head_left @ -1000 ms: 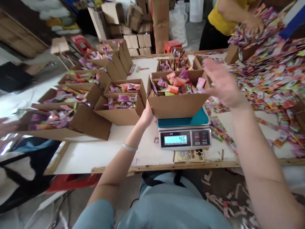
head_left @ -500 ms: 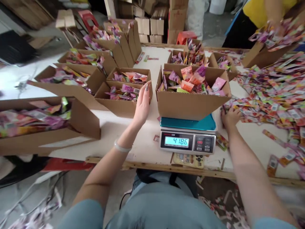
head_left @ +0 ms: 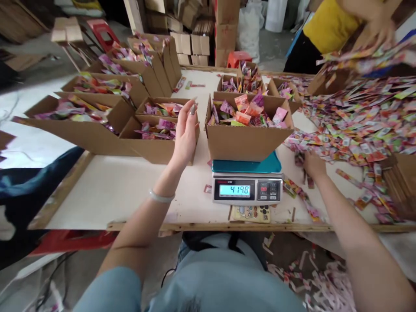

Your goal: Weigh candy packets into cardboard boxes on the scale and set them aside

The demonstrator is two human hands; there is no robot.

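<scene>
Head view: filled box (head_left: pixel 248 141) rests on the scale (head_left: pixel 247 188), display lit. Left hand (head_left: pixel 186 134) at the scale's ten o'clock, raised, fingers extended and close together, apparently holding nothing. Right hand (head_left: pixel 314 166) at three o'clock, fingers curled at loose packets (head_left: pixel 299 158); grip cannot be confirmed. Packet pile (head_left: pixel 364 125) at two o'clock on the table (head_left: pixel 130 186).

Beyond the left hand (head_left: pixel 186 141), red stools (head_left: pixel 238 59) and cartons (head_left: pixel 226 27) stand on grey floor (head_left: pixel 272 48), brightly lit leftward.
</scene>
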